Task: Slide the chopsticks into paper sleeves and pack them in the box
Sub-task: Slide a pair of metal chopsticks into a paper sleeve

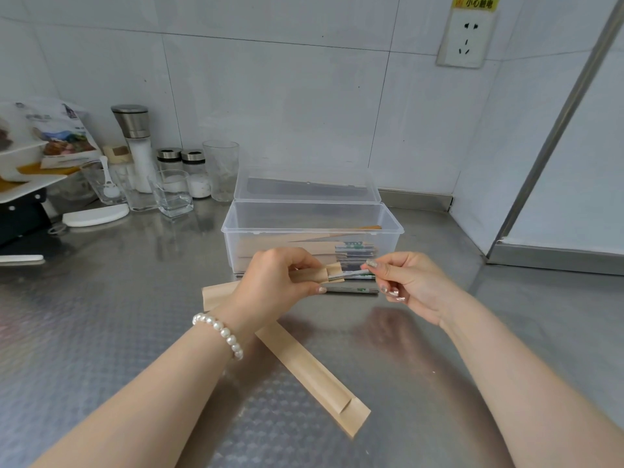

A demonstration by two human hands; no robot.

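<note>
Mid-insert above worktop (101, 315), before clear box (312, 228): left hand (273, 278) pinching paper sleeve (319, 275) mouth, right hand (405, 278) pinching chopsticks (351, 273) tail. Sleeve flimsy, creases easily; chopsticks stiff, light, likely slick. Grip near opening.

I have one camera only, worn on my head, so there is no second view to share the scene with. It looks forward and down over my forearms, which come in from the bottom corners. My left hand (277, 275) and right hand (405, 282) meet close below the lens, near the middle of the view. The wide angle bends the bench (101, 315) around them and takes in the tiled wall (287, 96) far beyond them, with a wall socket (464, 38) up to the right of my right hand.
</note>
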